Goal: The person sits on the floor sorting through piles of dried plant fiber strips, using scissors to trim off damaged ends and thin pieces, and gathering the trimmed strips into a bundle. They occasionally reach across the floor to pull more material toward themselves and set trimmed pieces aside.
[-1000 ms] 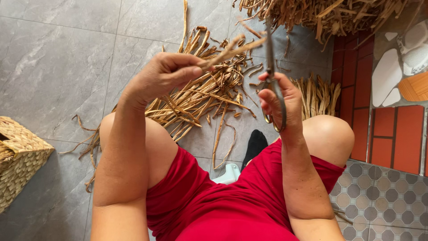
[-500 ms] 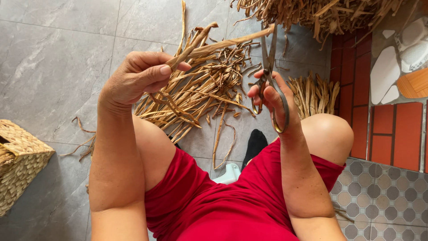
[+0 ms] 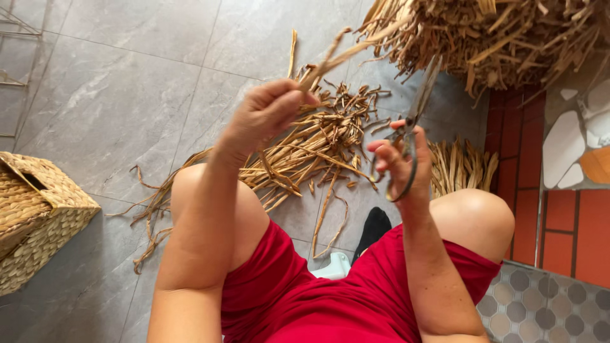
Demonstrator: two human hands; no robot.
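Observation:
My left hand [image 3: 264, 114] is raised and pinches a long dried reed strip [image 3: 346, 54] that slants up to the right. My right hand [image 3: 400, 162] grips a pair of metal scissors [image 3: 416, 111], fingers through the handles, blades pointing up beside the strip. Both hands are held above my knees, over a heap of cut dried strips [image 3: 305, 152] on the grey floor. I sit in red shorts [image 3: 305, 298].
A big bundle of dried reeds [image 3: 495, 38] lies at the top right. A smaller bunch of short pieces [image 3: 460, 168] rests near the red brick edging [image 3: 559, 216]. A woven basket [image 3: 35, 216] stands at the left edge. Grey tiles [image 3: 127, 82] stretch to the left.
My left hand has swung the strip about and now holds it higher and closer to the scissors. The right hand with the scissors has stayed nearly in place.

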